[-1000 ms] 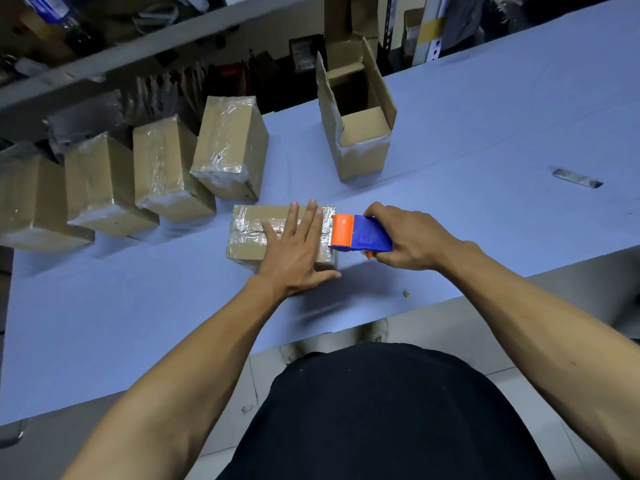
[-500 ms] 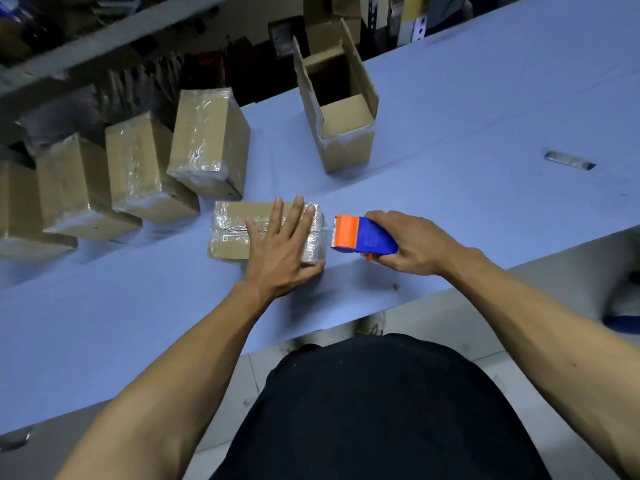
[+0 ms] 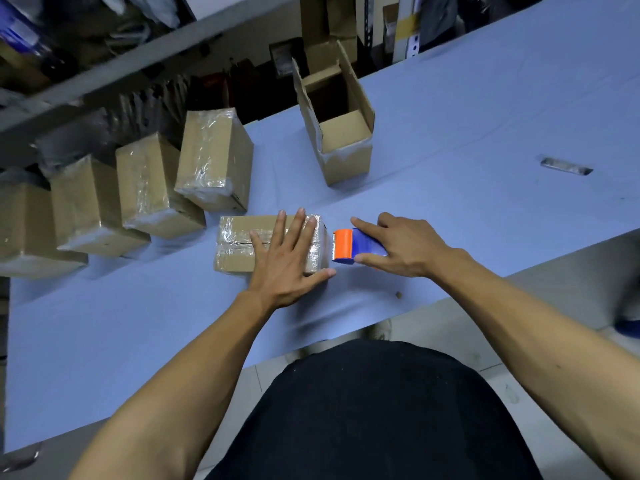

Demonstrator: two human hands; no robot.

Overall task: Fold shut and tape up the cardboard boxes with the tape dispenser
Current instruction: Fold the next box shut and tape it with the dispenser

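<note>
Cardboard box (image 3: 239, 244), shiny with tape, lies on the blue tabletop (image 3: 485, 140) near its front edge. The left hand (image 3: 287, 258) presses flat on it, fingers spread. Just beside it, the right hand (image 3: 398, 247) grips the blue-and-orange tape dispenser (image 3: 353, 245). An open box (image 3: 341, 133) stands behind.

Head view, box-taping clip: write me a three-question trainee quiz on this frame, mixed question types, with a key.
1. True or false: the left hand lies flat on the taped box.
2. Which hand is on the tape dispenser? A) left B) right hand C) neither
3. Fill in: the box standing behind the dispenser, the open box, has its top flaps ____.

Key: 1 true; 2 B; 3 open
</note>
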